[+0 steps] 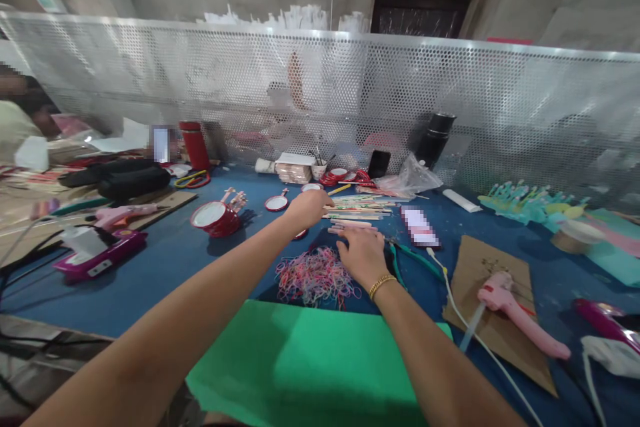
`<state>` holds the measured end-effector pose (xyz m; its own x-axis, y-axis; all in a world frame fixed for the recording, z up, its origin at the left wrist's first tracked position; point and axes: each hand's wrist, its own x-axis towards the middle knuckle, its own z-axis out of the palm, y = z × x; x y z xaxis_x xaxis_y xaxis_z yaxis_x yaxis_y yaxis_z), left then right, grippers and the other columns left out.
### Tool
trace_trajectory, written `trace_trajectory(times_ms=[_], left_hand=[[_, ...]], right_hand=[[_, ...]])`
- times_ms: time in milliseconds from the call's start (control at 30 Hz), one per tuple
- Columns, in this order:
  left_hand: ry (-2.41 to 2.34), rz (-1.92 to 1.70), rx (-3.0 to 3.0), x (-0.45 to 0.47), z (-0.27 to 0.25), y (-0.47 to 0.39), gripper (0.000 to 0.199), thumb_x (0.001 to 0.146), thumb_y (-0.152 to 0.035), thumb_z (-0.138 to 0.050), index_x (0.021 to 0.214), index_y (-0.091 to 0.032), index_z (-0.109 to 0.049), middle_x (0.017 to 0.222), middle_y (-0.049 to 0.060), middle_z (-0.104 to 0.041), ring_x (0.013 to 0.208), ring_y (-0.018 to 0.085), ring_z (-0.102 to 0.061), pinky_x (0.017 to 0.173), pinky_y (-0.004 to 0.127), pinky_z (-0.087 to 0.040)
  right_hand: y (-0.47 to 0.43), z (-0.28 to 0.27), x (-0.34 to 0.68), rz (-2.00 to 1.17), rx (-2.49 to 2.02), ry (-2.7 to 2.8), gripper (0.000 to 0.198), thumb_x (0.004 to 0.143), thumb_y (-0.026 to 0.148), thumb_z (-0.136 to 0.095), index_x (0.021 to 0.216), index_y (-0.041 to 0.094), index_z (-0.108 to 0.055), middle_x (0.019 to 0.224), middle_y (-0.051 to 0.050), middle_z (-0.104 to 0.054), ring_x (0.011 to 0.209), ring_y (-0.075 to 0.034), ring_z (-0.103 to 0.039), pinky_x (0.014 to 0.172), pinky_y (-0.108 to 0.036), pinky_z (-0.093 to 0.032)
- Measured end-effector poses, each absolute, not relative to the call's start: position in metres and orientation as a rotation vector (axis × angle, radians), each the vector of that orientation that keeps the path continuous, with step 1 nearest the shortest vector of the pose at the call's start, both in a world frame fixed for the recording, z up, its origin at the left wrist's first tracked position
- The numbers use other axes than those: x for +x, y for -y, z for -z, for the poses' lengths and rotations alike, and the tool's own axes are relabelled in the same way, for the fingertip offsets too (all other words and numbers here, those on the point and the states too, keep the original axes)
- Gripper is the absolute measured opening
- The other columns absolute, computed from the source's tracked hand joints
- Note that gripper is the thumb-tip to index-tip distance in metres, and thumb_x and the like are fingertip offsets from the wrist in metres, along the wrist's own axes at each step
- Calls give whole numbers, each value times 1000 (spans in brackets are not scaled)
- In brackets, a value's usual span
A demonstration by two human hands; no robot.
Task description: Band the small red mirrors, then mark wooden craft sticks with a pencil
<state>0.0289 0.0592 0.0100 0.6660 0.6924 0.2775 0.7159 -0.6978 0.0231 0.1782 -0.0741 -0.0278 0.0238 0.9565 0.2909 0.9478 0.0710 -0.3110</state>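
My left hand (307, 208) reaches forward to the left end of several thin patterned sticks (363, 203); its fingers are curled together, and whatever is between them is hidden. Just right of it, my right hand (364, 255) has its fingers stretched out over short pink sticks (355, 225), thumb apart. Below the hands lies a heap of small coloured rubber bands (316, 277). Green-handled pliers (417, 259) rest beside my right hand. A yellow stick (340, 190) lies just beyond my left hand.
A green sheet (310, 360) covers the near table edge. Right are a phone (419, 227) and a pink glue gun (520, 313) on cardboard (500, 257). Left stand a red drum-like cup (215, 219) and a purple power strip (100, 257). A perforated metal panel (240, 80) borders the back.
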Motion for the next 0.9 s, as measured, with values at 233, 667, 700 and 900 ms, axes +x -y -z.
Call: trace_trajectory(times_ms=[233, 667, 700, 900], left_hand=[[1285, 115, -2776, 46, 8, -91, 24, 75, -22, -65, 95, -24, -78, 104, 6, -74, 97, 21, -66, 81, 26, -50], [1338, 375, -2878, 65, 0, -99, 23, 76, -20, -58, 93, -20, -74, 90, 2, -75, 82, 17, -66, 70, 23, -46], [1329, 376, -2889, 72, 0, -98, 24, 77, -19, -58, 96, -20, -73, 91, 2, -76, 83, 17, -67, 71, 23, -46], [1196, 253, -2895, 105, 1, -99, 30, 80, -18, -57, 105, -21, -75, 101, 4, -76, 91, 18, -67, 78, 23, -48]], right_hand=[[76, 22, 180, -64, -1874, 1874, 25, 91, 35, -57, 109, 26, -73, 120, -7, -71, 114, -25, -59, 101, -43, -31], [76, 25, 173, -127, -1774, 1901, 28, 90, 36, -58, 112, 26, -72, 120, -6, -71, 116, -26, -58, 106, -44, -28], [76, 25, 173, -131, -1766, 1906, 28, 90, 36, -58, 112, 26, -72, 120, -6, -71, 116, -26, -58, 106, -44, -28], [77, 23, 171, -101, -1756, 1926, 27, 91, 33, -54, 111, 25, -71, 115, -6, -72, 114, -26, -58, 105, -46, -28]])
